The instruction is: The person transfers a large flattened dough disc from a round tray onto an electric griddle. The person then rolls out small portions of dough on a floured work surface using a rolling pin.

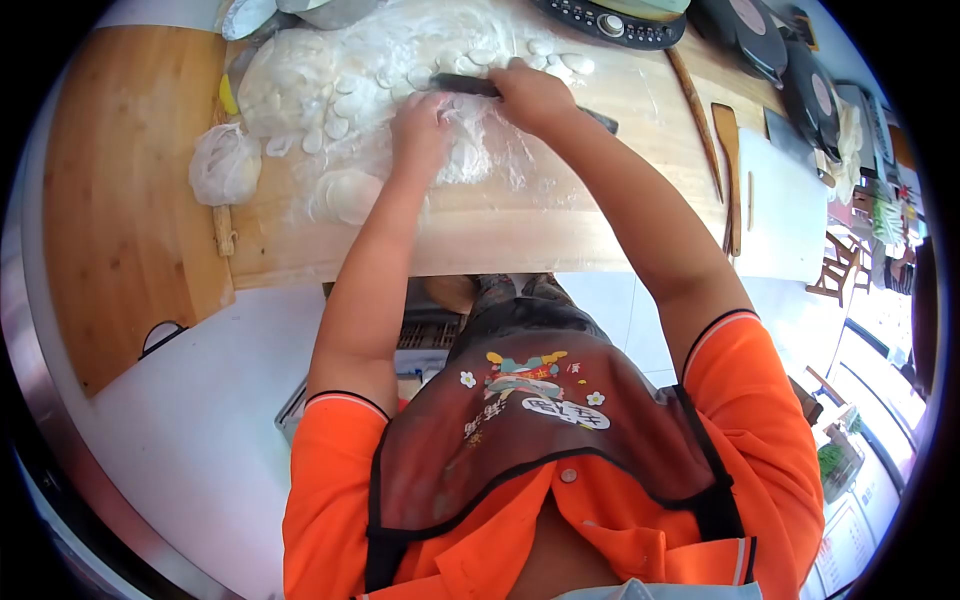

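My right hand (532,97) is closed around a long, dark, flat knife-like tool (467,85). One end of it points left across the floured work board (560,225), and the other shows past my wrist on the right. Just left of and below the tool is my left hand (420,125), low over the floury surface. Motion blurs its fingers, so whether they hold anything is unclear. Small pale dough pieces (338,127) lie scattered to the left of and behind my hands. Loose white flour (470,160) is heaped between my forearms. A larger pale dough round (347,195) rests near my left forearm.
A crumpled clear plastic bag (224,165) sits at the left edge. Metal bowls (335,12) stand at the back left, an appliance with a dial (611,25) at the back. On the right are a thin wooden stick (694,115), a wooden spatula (732,170) and a white board (790,215).
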`<state>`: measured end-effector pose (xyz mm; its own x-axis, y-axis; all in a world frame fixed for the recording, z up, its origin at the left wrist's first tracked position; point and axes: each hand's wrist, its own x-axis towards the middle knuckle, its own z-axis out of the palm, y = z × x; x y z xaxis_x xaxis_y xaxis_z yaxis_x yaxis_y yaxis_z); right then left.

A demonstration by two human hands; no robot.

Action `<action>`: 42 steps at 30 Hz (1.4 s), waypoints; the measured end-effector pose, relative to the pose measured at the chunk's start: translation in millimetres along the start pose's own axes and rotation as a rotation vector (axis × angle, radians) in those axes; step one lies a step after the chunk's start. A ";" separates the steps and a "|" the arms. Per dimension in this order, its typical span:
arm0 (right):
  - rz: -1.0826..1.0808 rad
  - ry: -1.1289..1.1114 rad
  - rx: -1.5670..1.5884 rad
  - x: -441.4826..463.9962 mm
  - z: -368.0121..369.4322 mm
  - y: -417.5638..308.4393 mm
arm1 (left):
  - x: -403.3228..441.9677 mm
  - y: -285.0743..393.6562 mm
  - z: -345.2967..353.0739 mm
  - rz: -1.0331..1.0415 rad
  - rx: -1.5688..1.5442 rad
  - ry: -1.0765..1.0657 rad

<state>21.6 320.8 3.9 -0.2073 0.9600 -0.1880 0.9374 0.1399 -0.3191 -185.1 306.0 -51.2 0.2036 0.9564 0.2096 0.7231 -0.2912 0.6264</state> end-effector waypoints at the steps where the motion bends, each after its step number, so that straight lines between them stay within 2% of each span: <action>1: 0.057 0.016 0.103 -4.1 -7.0 4.3 | 2.8 2.5 3.8 -0.007 -0.005 0.014; 4: 0.249 0.059 0.402 -14.2 -23.8 19.1 | 9.1 11.5 8.8 0.024 0.047 0.041; 7: 0.296 0.079 0.532 -31.8 -29.7 29.4 | 2.4 27.4 11.8 0.088 0.097 -0.105; 10: 0.302 0.091 0.488 -52.3 -23.2 40.8 | -23.3 44.1 9.4 0.208 0.094 -0.223; 13: 0.302 0.213 0.462 -61.8 -8.9 59.1 | -43.4 32.8 -1.5 0.102 0.015 -0.022; 14: 0.343 0.261 0.452 -58.8 -7.3 62.7 | -51.7 26.9 -5.6 -0.040 -0.062 0.035; 16: 0.421 0.348 0.431 -50.9 -3.8 67.7 | -63.1 30.1 -12.7 -0.166 -0.010 -0.085; 18: 0.396 0.373 0.333 -40.6 -6.1 71.1 | -65.2 38.6 -21.6 -0.230 0.032 -0.205; 22: 0.328 0.450 0.057 -17.7 -12.2 89.2 | -61.3 23.1 -6.3 -0.126 0.016 -0.161; 24: 0.296 0.416 0.127 -3.2 8.6 106.0 | -61.7 33.0 -8.6 -0.055 0.044 -0.121; 26: 0.216 0.349 0.155 6.4 13.2 108.3 | -62.4 33.5 -10.4 -0.047 0.038 -0.176; 29: 0.255 0.076 0.488 14.3 7.7 69.6 | -65.1 34.7 -12.4 -0.052 0.067 -0.231; 32: 0.169 0.121 0.458 7.5 3.2 31.2 | -63.8 41.5 -14.2 -0.035 0.127 -0.238; 33: 0.122 0.240 0.378 7.3 7.3 33.7 | -64.9 42.6 -16.0 -0.030 0.152 -0.235; 35: 0.023 0.474 0.212 8.2 17.4 43.2 | -63.5 40.0 -18.1 -0.232 0.022 -0.316; 36: 0.089 0.400 0.280 -0.2 2.5 42.4 | -61.9 38.2 -17.7 -0.332 -0.047 -0.356; 38: 0.229 0.245 0.408 -32.3 -41.7 37.0 | -55.0 46.1 -17.7 -0.399 -0.305 -0.349; 39: 0.254 0.245 0.379 -40.7 -41.9 42.4 | -50.4 50.3 -15.3 -0.431 -0.436 -0.338; 42: 0.313 0.242 0.325 -62.8 -37.2 57.9 | -30.9 55.7 4.4 -0.398 -0.456 -0.336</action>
<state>99.4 277.6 31.8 0.1763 0.9779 -0.1124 0.8008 -0.2089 -0.5613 -148.3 260.3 -26.0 0.2273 0.9266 -0.2997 0.4508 0.1726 0.8758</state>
